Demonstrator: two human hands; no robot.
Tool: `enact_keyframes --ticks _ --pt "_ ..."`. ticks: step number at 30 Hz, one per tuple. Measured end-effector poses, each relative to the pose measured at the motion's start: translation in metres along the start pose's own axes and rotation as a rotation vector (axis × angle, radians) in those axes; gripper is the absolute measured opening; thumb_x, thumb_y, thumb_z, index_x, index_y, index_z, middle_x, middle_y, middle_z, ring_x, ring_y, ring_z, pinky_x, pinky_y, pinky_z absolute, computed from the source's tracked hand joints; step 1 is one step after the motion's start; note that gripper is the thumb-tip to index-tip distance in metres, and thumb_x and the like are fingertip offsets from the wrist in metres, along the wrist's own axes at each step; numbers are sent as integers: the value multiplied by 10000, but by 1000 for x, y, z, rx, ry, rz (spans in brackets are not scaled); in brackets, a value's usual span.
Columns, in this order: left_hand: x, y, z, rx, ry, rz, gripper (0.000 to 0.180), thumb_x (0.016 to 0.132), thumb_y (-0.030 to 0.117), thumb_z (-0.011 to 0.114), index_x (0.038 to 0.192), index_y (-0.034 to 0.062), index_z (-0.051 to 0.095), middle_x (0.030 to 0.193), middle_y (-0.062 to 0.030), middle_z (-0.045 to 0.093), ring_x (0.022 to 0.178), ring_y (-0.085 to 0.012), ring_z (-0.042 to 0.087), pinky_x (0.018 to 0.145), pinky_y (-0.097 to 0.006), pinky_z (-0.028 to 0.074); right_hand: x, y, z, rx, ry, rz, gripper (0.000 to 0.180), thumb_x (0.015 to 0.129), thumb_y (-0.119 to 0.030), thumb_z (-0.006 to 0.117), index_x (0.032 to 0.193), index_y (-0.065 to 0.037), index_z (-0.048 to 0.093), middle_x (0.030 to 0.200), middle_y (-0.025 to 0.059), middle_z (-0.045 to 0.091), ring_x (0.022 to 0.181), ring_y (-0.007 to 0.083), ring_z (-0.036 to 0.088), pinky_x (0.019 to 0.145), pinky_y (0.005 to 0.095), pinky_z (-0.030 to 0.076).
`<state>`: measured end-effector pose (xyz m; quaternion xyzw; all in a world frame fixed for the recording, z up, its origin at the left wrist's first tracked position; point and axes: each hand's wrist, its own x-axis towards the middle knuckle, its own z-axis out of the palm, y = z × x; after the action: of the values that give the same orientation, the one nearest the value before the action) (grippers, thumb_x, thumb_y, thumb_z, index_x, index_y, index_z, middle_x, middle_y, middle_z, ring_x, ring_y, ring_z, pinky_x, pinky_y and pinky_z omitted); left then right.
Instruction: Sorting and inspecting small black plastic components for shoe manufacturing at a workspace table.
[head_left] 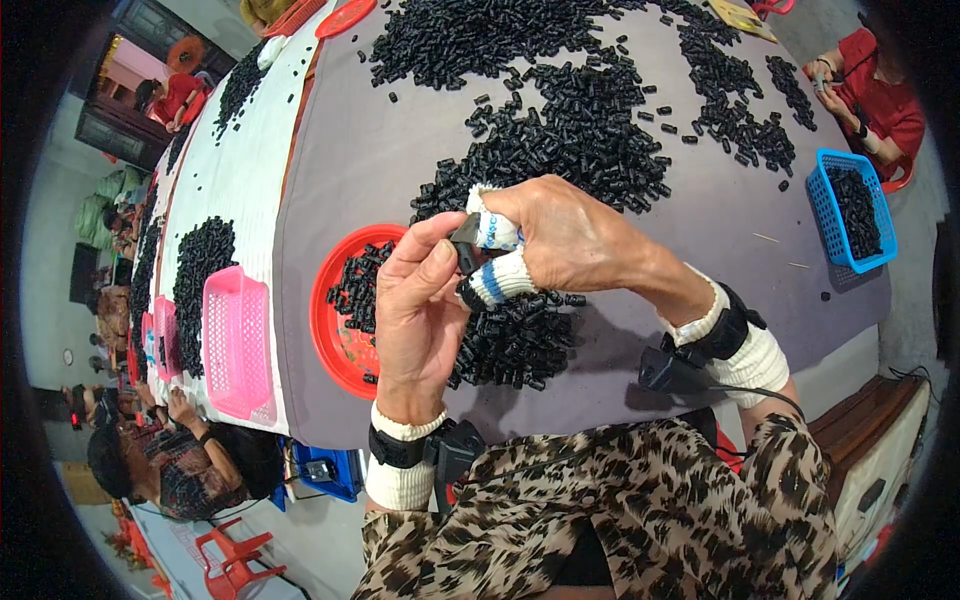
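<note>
Above the near part of the table my two hands meet at a small black plastic piece (pixel 464 243). My left hand (pixel 418 300) is closed, pinching the piece between thumb and forefinger from the left. White knitted covers with blue marks wrap the thumb and a finger of my right hand (pixel 560 235), which closes on the same piece from the right. Part of the piece is hidden by the fingers. Just under my hands lies a small pile of black plastic pieces (pixel 515 345). Beside my left hand stands a round red tray (pixel 325 340) with more pieces in it.
A large heap of black pieces (pixel 560 130) covers the table's middle and far part. A blue basket (pixel 885 262) with pieces stands at the right, near a seated person in red (pixel 880 105). On the left are a pink basket (pixel 238 345) and another worker (pixel 165 460).
</note>
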<state>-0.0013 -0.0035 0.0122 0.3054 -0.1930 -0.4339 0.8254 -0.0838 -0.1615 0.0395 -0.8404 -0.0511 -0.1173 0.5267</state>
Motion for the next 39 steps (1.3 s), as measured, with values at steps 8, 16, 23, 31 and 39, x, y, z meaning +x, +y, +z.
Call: enact_keyframes --ticks 8,16,23,31,39 --pt "1 1 -2 65 3 9 239 860 35 502 1086 -41 511 1008 -138 602 919 -208 610 798 -310 515 0 0 1 -30 -6 3 365 664 -301 687 688 38 554 577 145 530 512 253 503 523 365 392" --pt "0 1 3 81 24 -3 244 852 33 513 1082 -47 509 999 -134 603 902 -208 614 796 -317 519 -1 0 0 -9 -72 58 337 686 -279 666 712 40 561 607 172 568 535 268 548 544 368 416" --pt "2 -2 5 -60 12 -9 255 856 56 546 1098 -27 536 981 -111 612 894 -165 604 806 -296 502 0 -5 0 48 19 4 341 662 -290 669 708 30 561 597 143 547 534 257 528 546 353 415" --pt "2 -2 3 -91 -19 -11 277 867 61 523 1132 -12 495 1032 -130 597 940 -213 595 844 -355 488 0 -5 -3 -26 13 5 338 654 -285 679 692 30 561 586 135 533 521 245 514 527 361 400" --pt "2 -3 4 -97 -45 -29 293 868 64 514 1147 -13 468 1048 -141 592 979 -243 588 868 -388 478 0 1 -1 -21 19 -54 342 665 -289 684 692 23 548 572 130 534 512 237 515 519 355 399"
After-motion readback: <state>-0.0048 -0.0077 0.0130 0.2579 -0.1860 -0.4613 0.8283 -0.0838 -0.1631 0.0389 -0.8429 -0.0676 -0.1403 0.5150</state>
